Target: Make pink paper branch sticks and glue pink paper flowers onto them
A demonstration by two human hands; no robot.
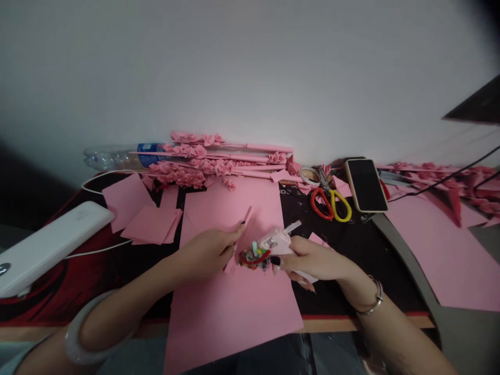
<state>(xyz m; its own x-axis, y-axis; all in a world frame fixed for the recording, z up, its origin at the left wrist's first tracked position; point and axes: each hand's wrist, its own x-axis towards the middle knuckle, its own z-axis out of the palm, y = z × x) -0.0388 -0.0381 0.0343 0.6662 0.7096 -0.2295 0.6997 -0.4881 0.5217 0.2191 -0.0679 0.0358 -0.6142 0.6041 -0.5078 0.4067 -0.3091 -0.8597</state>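
My left hand (213, 252) is closed, pinching a narrow folded piece of pink paper (247, 216) between thumb and fingers. Wrapped around what looks like a pale pink glue gun (279, 240) is my right hand (312, 259), its fingers bent. A clear stick (292, 226) juts from the gun's back end. Its front end, crusted with colourful bits, points left, close to the paper in my left hand; whether they touch I cannot tell. Both hands are above a large pink paper sheet (234, 323), which hangs over the table's front edge.
Pink paper flower stems (219, 166) lie along the wall by a plastic bottle (113, 156). Left are square pink papers (150, 225) and a white power bank (58, 242) with a cable. Scissors (328, 200) and a phone (366, 185) lie right, near another pink sheet (449, 255).
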